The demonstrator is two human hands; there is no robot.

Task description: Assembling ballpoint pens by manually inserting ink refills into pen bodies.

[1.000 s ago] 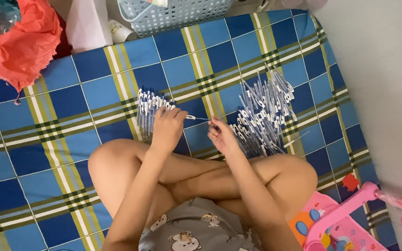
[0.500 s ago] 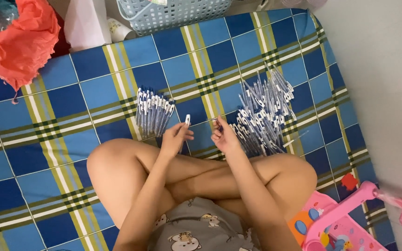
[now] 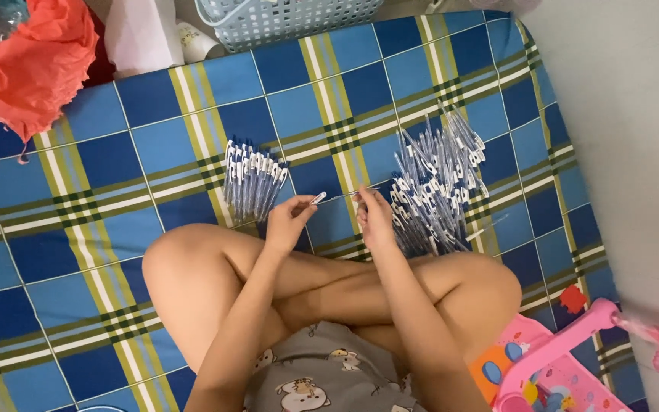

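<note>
Pens are what our hands are busy with, and we sit cross-legged on a blue plaid mat (image 3: 78, 229) with two heaps of them before our knees. At far left a crumpled red cloth (image 3: 28, 61) lies on the mat's corner, and a pale blue plastic basket (image 3: 284, 19) stands past the top edge. Nearer the middle is the smaller pile of pens (image 3: 252, 179), neat and bundled, all pointing much the same way. Just right of it our left hand (image 3: 287, 225) is raised, thumb and forefinger pinched together on one end of a single pen (image 3: 337, 196), a thin clear barrel with a white tip showing at the fingers. Our right hand (image 3: 375, 217) meets it from the other side, fingers closed on the far end, so the pen bridges the two hands above the mat, between the two heaps. To the right spreads the larger, looser heap of pens (image 3: 436, 187), touching our right hand's knuckles. A pink toy (image 3: 566, 366) sits at the lower right by our knee.

We judge this to be the middle of working one pen, fitting or checking it, with most of the heap untouched. The next move seems to call for a firm press or twist along the barrel, then a clean release.
</note>
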